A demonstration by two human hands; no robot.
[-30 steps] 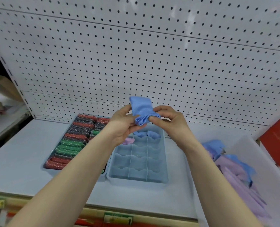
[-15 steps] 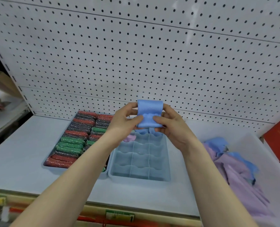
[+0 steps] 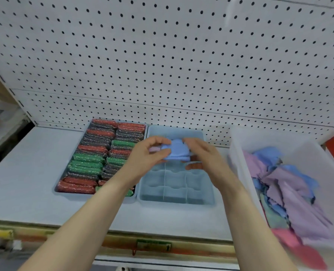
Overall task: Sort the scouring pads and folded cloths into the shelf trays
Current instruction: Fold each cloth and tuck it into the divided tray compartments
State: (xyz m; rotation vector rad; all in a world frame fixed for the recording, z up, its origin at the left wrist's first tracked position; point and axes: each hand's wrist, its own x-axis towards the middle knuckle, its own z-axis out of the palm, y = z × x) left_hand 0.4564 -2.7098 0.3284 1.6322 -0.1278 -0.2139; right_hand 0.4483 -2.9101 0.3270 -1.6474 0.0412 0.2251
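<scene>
Step in hand: seating a folded blue cloth [image 3: 175, 152] into the divided blue tray [image 3: 209, 192], over its far compartments. Left hand [image 3: 148, 155] pinches the cloth's left edge, thumb under and fingers over. Right hand [image 3: 203, 155] holds the right edge, fingers curled round it. Hands close together, cloth between them. Next move likely calls for pressing it down between dividers without unfolding. Scouring pads [image 3: 95, 153] fill the left tray; loose cloths [image 3: 291, 184] wait in the white bin [image 3: 318, 153].

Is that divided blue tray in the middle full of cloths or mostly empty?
Mostly empty. The divided blue tray shows bare compartments across its near rows; only its far end holds cloth, where both hands lower a folded blue cloth.
</scene>
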